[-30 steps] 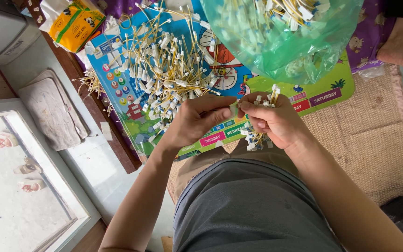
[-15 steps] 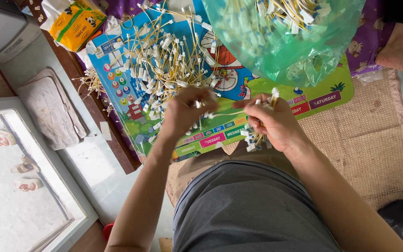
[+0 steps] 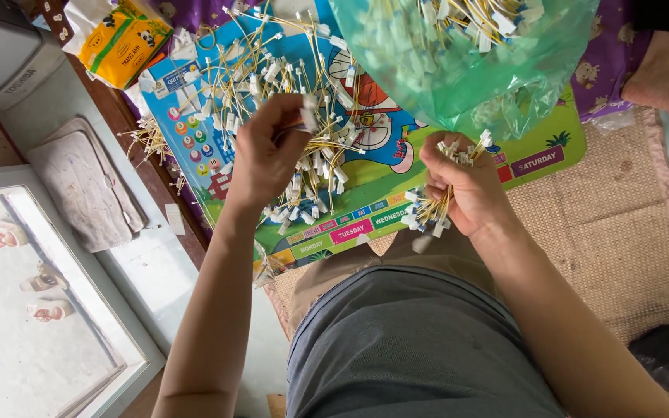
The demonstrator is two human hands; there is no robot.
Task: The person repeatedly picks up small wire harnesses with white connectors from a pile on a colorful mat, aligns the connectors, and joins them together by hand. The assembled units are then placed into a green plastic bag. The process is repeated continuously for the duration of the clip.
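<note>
While the left hand (image 3: 269, 155) pinches one wire (image 3: 309, 116), the right hand (image 3: 466, 186) grips an upright wire bundle (image 3: 435, 209).

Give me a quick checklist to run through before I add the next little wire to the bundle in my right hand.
1. Right hand closed firmly around the bundle of yellow wires: ok.
2. Left hand has one wire piece pinched and lifted off the pile: ok.
3. White connector ends in the bundle lined up evenly: cannot tell, the fingers hide most of them.
4. Loose wire pile on the colourful mat within reach: ok.
5. Green plastic bag of wires clear of the hands: not ok, it hangs just above the right hand.
6. Lifted piece free of tangles with others: cannot tell.
</note>
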